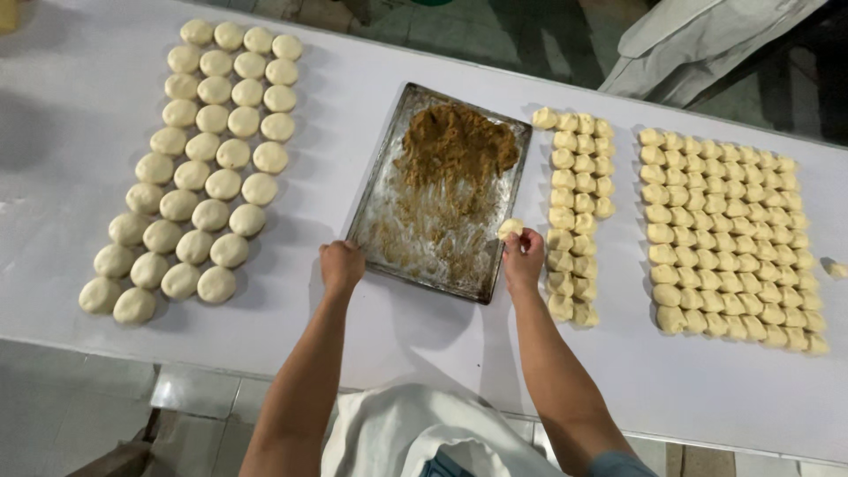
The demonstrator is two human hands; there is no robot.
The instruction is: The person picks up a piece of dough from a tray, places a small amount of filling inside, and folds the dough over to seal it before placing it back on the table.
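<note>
Two hands were at work at the near edge of a metal baking tray on the white worktop. My right hand, at the tray's near right corner, pinched a small pale dough piece between its fingertips, holding it just over the tray's right rim. My left hand rested at the tray's near left corner, fingers curled into a loose fist; I could not tell whether it held anything.

Brown crumbly filling was heaped at the far end of the tray, with smears of it trailing toward the near end across a floured, scraped surface.

Just to the right of the tray, small cut dough pieces lay in a narrow band of roughly three columns running from the tray's far end to past its near end. Well to the right of the tray, beyond that band, a wide block of similar cut dough pieces sat in tight rows, and one stray bit lay apart at the block's right side.

Left of the tray, round smooth dough balls were lined up in four slanting columns, well apart from the tray's left rim.

Beyond the tray's far end, past the worktop's edge, a pale cloth-covered object stood on a tiled floor. On the tray's near side, my white apron showed below the worktop edge.
</note>
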